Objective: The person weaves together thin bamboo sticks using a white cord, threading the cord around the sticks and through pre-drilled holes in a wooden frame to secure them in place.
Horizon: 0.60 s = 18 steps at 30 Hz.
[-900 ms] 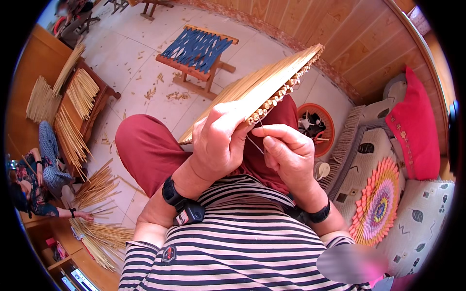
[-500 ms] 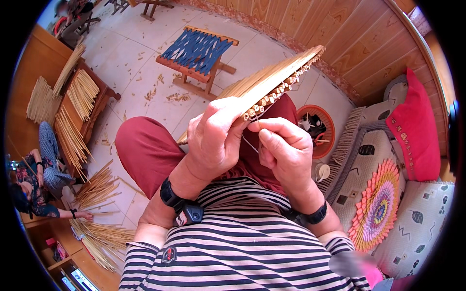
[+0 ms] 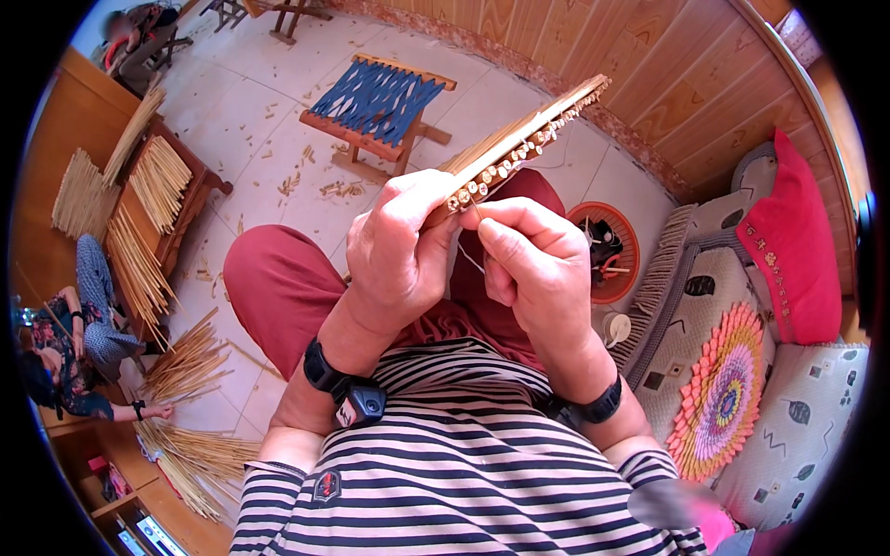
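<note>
A panel of stalks [image 3: 519, 139], laid side by side with their cut ends showing, is tilted up before me at chest height. My left hand [image 3: 403, 232] grips its near corner, thumb beneath the edge and fingers over the top. Just right of that corner, my right hand [image 3: 533, 246] pinches a thin needle [image 3: 479, 213] against the cut ends. White thread [image 3: 470, 258] hangs in a loop between my two hands. Both hands are closed, their tips almost meeting. The panel's underside is hidden.
A stool with blue webbing [image 3: 375, 97] stands ahead. An orange basket [image 3: 630, 264] and a patterned sofa [image 3: 705, 287] are at the right. Stalk bundles lie on a wooden table [image 3: 181, 241] and floor at left, beside another person's hand [image 3: 159, 410]. Stalk scraps dot the tiles.
Both hands and the panel's near corner have shifted slightly left and up. The panel now shows more edge-on. My right fingertips have come closer to the left thumb.
</note>
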Available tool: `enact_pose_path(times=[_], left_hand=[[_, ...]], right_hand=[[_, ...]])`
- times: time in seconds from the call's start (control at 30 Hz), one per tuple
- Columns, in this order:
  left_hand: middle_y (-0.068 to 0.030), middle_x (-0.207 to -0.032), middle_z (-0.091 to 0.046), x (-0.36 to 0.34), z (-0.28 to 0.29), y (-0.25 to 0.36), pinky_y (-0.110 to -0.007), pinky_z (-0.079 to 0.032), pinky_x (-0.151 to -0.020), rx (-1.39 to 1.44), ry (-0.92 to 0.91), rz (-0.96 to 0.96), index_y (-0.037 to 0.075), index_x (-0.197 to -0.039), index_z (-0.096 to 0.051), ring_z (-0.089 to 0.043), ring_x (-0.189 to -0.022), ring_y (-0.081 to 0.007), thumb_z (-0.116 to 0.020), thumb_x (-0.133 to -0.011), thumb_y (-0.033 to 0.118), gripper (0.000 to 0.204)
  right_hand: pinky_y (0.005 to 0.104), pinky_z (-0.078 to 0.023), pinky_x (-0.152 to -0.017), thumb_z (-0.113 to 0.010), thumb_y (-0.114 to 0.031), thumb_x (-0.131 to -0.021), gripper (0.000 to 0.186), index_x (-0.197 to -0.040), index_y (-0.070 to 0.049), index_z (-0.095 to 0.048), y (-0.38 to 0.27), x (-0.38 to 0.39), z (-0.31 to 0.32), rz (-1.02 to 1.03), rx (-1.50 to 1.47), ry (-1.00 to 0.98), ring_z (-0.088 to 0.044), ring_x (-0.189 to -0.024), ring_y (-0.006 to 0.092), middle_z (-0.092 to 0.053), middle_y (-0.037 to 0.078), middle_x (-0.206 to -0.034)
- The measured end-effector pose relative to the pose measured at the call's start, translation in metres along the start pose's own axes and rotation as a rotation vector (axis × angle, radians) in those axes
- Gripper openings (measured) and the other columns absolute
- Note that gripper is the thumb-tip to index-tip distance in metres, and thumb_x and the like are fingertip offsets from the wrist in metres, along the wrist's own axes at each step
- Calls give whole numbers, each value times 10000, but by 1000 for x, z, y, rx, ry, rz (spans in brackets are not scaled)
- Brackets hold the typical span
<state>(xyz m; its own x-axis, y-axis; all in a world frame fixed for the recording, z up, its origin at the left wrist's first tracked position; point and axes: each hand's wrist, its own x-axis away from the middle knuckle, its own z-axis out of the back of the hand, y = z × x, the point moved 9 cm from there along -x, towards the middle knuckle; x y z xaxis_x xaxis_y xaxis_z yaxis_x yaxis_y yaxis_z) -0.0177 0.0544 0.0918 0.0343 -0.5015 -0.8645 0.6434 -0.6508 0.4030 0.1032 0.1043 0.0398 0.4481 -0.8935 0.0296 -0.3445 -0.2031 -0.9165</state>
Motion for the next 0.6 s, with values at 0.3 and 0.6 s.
enact_pose_path(times=[0.3,0.6], left_hand=[[-207,-1079,-647,9,5,-14,-367,-572,-741,4,-3,92,18,-1188,-484,-690,-902,-332,-723,-825,-37,438],[-163,-1003,-711,5,-8,-35,-327,-563,-721,36,-83,415,25,-1125,-607,-718,-836,-260,-781,-833,101,348]], right_hand=[[171,-323,-424,-613,-113,-979,149,-1035,11,-674,4,-10,-12,-39,-47,-48,-442,-505,3,-553,-49,-660],[161,-352,-462,-642,-56,-942,90,-990,3,-691,-23,-7,-5,111,236,14,-466,-546,-6,-588,-53,-704]])
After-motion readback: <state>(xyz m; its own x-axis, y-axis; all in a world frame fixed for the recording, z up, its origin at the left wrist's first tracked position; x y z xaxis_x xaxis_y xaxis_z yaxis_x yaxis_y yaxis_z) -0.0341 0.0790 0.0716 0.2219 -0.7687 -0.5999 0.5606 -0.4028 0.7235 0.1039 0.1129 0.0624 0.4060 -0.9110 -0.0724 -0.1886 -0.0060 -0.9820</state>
